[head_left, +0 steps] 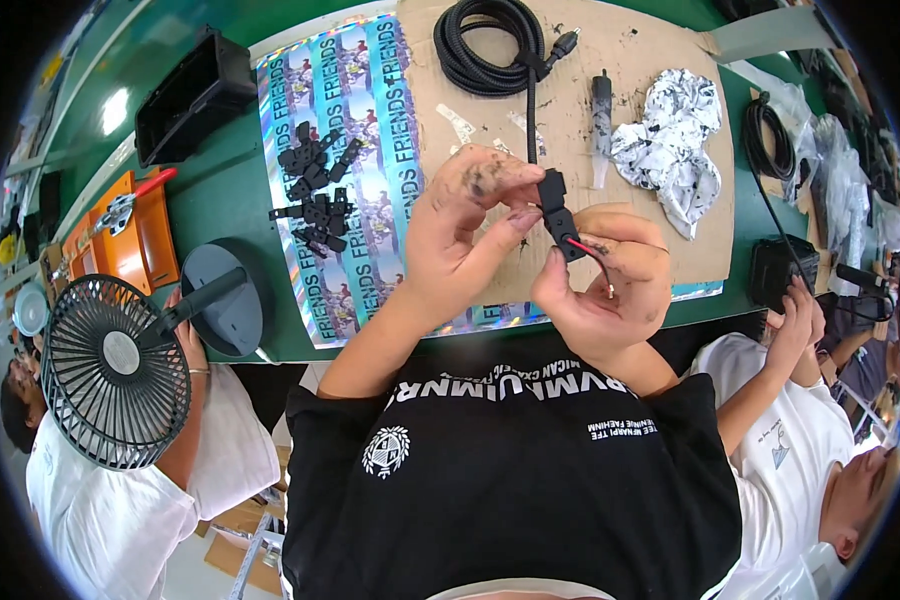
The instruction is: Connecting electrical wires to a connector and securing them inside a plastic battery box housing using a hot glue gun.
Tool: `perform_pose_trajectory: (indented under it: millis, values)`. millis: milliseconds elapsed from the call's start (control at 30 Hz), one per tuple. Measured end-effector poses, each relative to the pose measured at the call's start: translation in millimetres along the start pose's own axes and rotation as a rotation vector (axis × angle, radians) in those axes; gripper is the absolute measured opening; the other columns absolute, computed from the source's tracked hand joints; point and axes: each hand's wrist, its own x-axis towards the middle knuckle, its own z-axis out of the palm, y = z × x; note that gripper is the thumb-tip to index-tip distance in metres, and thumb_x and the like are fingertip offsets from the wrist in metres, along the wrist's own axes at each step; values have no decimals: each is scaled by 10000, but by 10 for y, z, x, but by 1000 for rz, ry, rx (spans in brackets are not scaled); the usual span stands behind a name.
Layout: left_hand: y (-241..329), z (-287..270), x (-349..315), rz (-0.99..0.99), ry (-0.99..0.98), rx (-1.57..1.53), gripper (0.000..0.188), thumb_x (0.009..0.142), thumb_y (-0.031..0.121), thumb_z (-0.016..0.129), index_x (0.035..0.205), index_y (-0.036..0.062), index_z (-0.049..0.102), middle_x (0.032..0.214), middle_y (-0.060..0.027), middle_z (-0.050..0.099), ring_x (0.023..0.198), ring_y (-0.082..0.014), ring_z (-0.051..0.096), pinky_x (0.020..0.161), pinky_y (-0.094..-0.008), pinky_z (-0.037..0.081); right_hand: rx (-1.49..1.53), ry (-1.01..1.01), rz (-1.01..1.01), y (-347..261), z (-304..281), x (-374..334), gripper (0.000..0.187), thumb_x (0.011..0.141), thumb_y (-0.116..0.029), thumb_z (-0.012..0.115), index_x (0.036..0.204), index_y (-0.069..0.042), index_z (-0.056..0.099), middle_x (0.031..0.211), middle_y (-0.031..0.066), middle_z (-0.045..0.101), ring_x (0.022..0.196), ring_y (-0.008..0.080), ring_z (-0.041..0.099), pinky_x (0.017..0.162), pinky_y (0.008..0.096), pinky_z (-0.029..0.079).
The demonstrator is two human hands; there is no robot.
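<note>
Between both hands is a small black plastic connector housing [557, 205] on the end of a black braided cable. My left hand [467, 225] pinches its upper part between thumb and fingers; dark smudges mark the skin. My right hand [615, 275] grips the lower end, where a thin red wire and a black wire [597, 251] come out and curve over the fingers. The cable runs up to a coil [485, 50], tied with a band, at the far side of the cardboard. A smudged syringe-like tube [600, 130] lies right of the cable, beside a crumpled, black-stained white cloth [675, 140].
Loose black plastic pieces [320, 190] lie on a patterned sheet [370, 270] to the left. Further left are a black bin [195, 100], an orange tray [155, 235] and a black fan [120, 355]. Co-workers sit at both sides; one's hands [795, 325] are near another cable [770, 140].
</note>
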Motion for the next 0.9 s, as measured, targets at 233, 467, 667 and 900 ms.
perform_pose_trajectory:
  millis: [233, 467, 667, 900]
  values:
    - [-1, 54, -45, 19, 194, 116, 389, 770, -43, 656, 1152, 6, 608, 1037, -131, 576, 876, -217, 617, 731, -305, 511, 31, 111, 60, -29, 45, -13, 446, 598, 72, 718, 994, -8, 529, 854, 133, 570, 707, 230, 604, 603, 300, 510]
    - [391, 58, 58, 250, 74, 519, 386, 633, 30, 776, 1012, 35, 700, 916, -86, 669, 806, -223, 603, 681, -313, 509, 105, -92, -44, -108, -111, 313, 392, 592, 82, 725, 949, -10, 592, 875, 123, 568, 737, 224, 613, 617, 298, 509]
    - [841, 187, 209, 471, -68, 596, 491, 527, 12, 829, 1003, 49, 713, 857, -61, 628, 741, -172, 593, 667, -260, 505, 533, -205, -127, -325, -267, 756, 335, 605, 95, 727, 912, 6, 627, 870, 133, 571, 724, 218, 625, 611, 282, 504]
    - [240, 196, 112, 339, 70, 666, 462, 702, 30, 720, 1153, 22, 622, 1032, -114, 629, 816, -213, 602, 742, -310, 496, 119, -5, 48, -137, -58, 421, 268, 640, 76, 709, 886, 28, 615, 857, 133, 621, 761, 194, 604, 623, 249, 490]
